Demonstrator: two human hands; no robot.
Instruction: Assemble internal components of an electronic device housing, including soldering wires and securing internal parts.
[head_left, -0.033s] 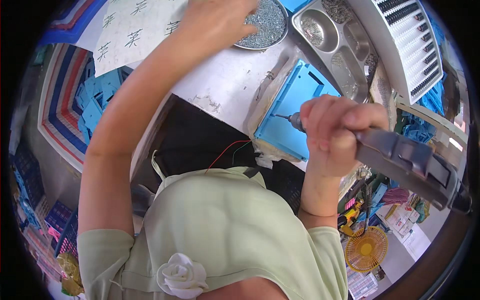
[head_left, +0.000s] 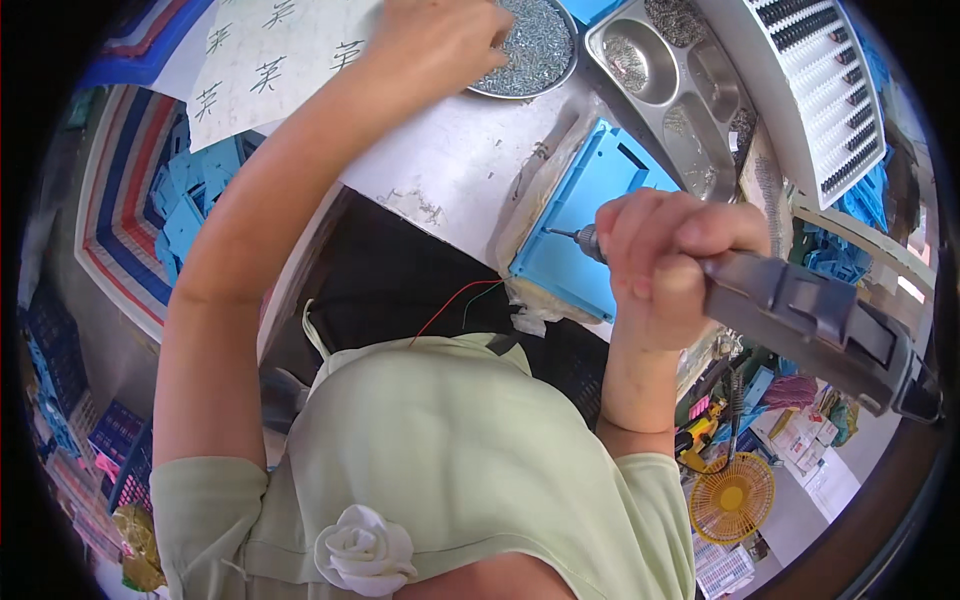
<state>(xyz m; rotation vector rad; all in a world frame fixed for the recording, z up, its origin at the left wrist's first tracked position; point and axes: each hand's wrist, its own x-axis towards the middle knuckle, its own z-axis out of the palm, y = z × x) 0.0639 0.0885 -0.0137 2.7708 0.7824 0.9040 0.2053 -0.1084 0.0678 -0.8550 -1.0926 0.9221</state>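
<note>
My right hand (head_left: 680, 250) is wrapped round a dark electric screwdriver (head_left: 815, 320). Its bit reaches left over a light blue plastic case part (head_left: 575, 265); whether the tip touches it I cannot tell. The part lies in a pale, worn holder (head_left: 522, 215) at the table's near edge. At the top, my left hand (head_left: 440, 45) is at the left rim of a round metal bowl (head_left: 572, 62) heaped with small silver screws (head_left: 540, 45). Its fingers are curled together, partly cut off by the picture's edge, and what they pinch is too small to make out.
Right of the bowl stands a compartmented steel tray (head_left: 668, 118) with small metal parts. Beyond it is a white box (head_left: 790, 110) with rows of black pieces. A striped bag (head_left: 110, 200) holds blue parts at left. Red and green wires (head_left: 440, 312) hang by my lap.
My left hand has shifted slightly left at the bowl, with its thumb and fingers closer together. My right hand and the screwdriver have moved a little to the left.
</note>
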